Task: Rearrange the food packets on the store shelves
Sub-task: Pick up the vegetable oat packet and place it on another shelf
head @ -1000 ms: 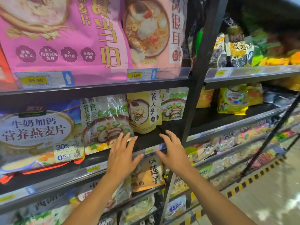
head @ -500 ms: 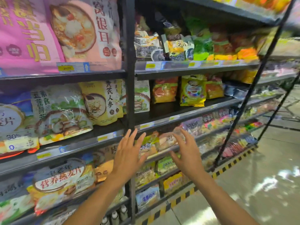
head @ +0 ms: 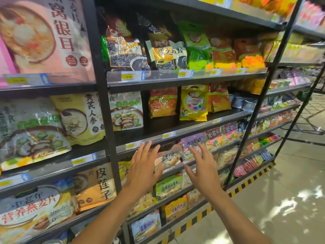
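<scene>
Far left of frame crowded with large oatmeal packets [head: 33, 131] on dark shelves [head: 175, 127], then at lower centre left hand [head: 142, 170] with fingers spread and empty, pale snack packet [head: 168, 158] between, right hand [head: 202, 169] likewise splayed, holding nothing.

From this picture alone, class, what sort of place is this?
Most likely a grocery shop: shelves stacked with food packets, yellow price tags along their edges, and a tiled aisle floor.
</scene>
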Demonstrator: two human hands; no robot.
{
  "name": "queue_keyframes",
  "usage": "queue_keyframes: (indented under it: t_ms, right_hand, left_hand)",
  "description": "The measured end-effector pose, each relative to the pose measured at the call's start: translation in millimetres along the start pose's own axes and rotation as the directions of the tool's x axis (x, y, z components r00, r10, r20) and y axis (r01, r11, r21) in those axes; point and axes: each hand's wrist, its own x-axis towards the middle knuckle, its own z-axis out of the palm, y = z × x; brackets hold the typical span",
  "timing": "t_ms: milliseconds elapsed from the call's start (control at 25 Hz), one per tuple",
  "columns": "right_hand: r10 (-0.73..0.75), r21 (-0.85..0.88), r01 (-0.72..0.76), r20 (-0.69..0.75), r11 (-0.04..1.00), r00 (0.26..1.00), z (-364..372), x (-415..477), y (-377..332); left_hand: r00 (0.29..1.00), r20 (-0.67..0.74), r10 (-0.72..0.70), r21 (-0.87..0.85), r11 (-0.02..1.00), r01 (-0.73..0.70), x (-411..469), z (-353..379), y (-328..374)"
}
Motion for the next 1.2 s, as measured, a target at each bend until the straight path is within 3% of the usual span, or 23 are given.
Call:
queue_keyframes:
  t_ms: [480,680,840,920,1200]
  right_hand:
    - [-0.146,0.031,0.143,0.163,0.989,0.976,98,154,10]
    - [-0.286,0.203,0.235,0.279,0.950,0.916,137,229,-18]
    - [-0.319,0.398,0.127,0.465,0.909,0.826,175,290,-35]
    - [-0.315,0.464,0.032,0.546,0.885,0.776,198,314,-43]
    - [-0.192,0.511,-0.191,0.604,0.838,0.773,258,369,-72]
  left_hand:
    - [0.974,0.002,-0.227,0.081,0.971,0.226,121,56,-75]
    - [0.936,-0.023,-0.352,0.148,0.924,0.351,146,70,-94]
    - [0.836,-0.076,-0.543,0.232,0.806,0.544,156,89,-96]
    - [0.810,-0.078,-0.581,0.307,0.759,0.574,156,99,-94]
    - [0.779,-0.024,-0.627,0.343,0.726,0.596,161,99,-96]
